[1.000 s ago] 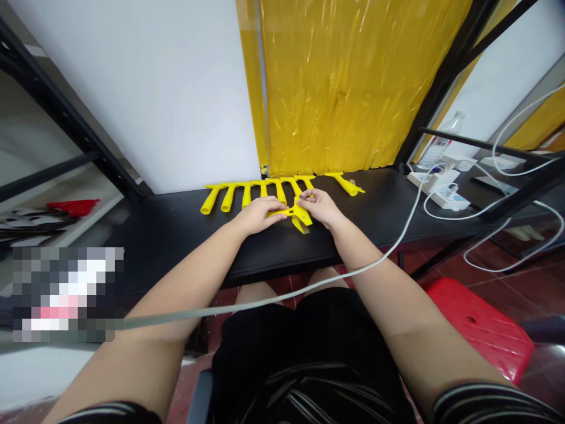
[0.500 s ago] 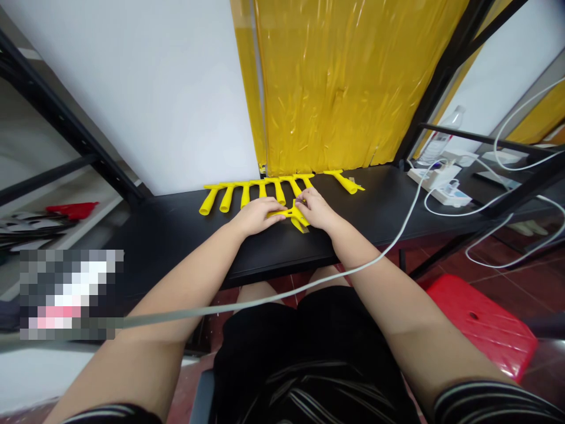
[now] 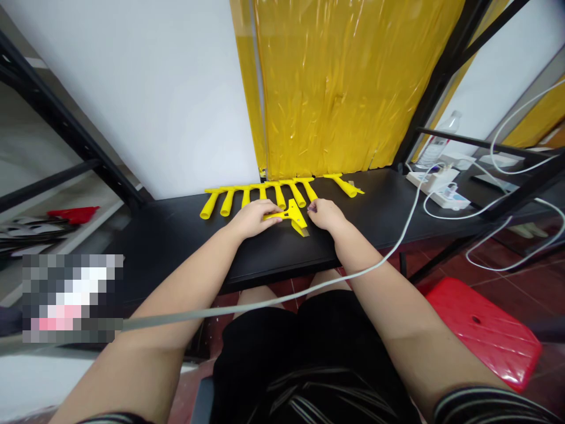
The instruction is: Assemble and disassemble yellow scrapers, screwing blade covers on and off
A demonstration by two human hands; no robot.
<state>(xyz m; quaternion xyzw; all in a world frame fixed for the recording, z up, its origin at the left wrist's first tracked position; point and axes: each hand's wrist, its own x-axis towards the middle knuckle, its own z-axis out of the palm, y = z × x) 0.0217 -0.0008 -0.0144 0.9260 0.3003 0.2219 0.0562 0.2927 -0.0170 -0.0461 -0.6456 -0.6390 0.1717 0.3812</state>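
Note:
My left hand (image 3: 256, 217) is closed around the handle of a yellow scraper (image 3: 296, 215) above the black shelf. Its wide head points right, and a thin, see-through-looking strip sticks out at the lower corner. Just right of that head, apart from it, my right hand (image 3: 326, 214) has its fingertips pinched together. A tiny dark spot shows at the fingertips, too small to name. Behind my hands, several yellow T-shaped scraper handles (image 3: 227, 202) lie in a row. Another yellow scraper (image 3: 345, 185) lies separately to the right, with a strip at its end.
The black shelf (image 3: 185, 247) backs onto a white panel and a yellow film-wrapped one. A white cable (image 3: 309, 285) crosses before my forearms. At right are a power strip (image 3: 441, 188), a plastic bottle (image 3: 439, 141) and, lower, a red stool (image 3: 481, 330).
My right hand has come off the scraper's head and moved slightly right, uncovering it. My left hand keeps its hold on the handle.

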